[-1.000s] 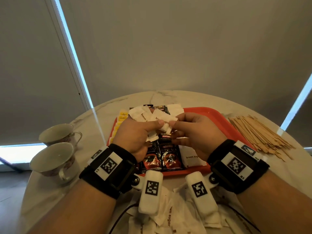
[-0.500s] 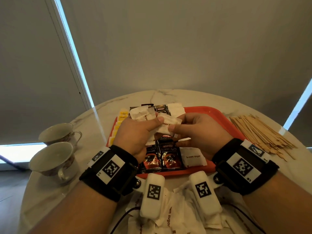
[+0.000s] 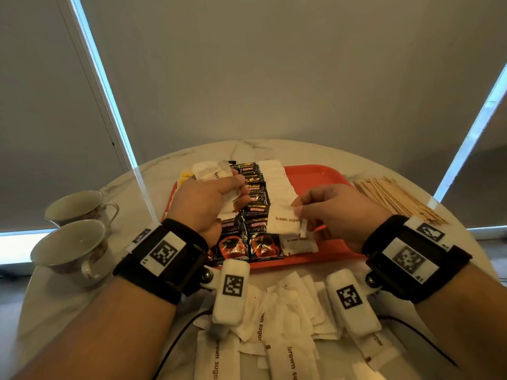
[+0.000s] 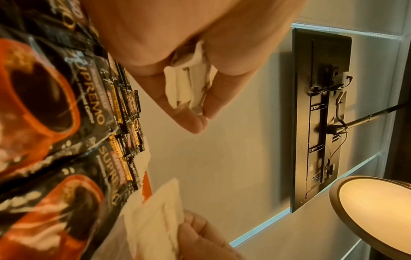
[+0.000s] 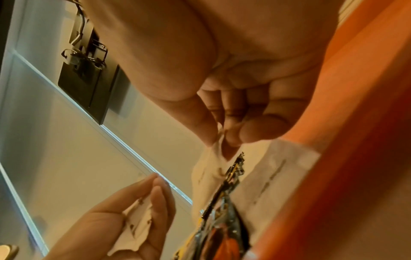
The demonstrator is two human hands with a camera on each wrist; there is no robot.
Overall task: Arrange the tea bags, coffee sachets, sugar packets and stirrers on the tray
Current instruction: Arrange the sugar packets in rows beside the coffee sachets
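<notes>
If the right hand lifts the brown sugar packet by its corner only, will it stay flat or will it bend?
The brown sugar packet is thin paper, so it probably sags slightly. The right hand pinches one edge only, which suggests little weight. Its contents likely shift toward the lower end.

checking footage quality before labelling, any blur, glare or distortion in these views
Head view: wide-angle bend, bright glare at the window edges, sharp print on the sugar packet. Left wrist view: near coffee sachets soft. Right wrist view: tray and right hand blurred.
</notes>
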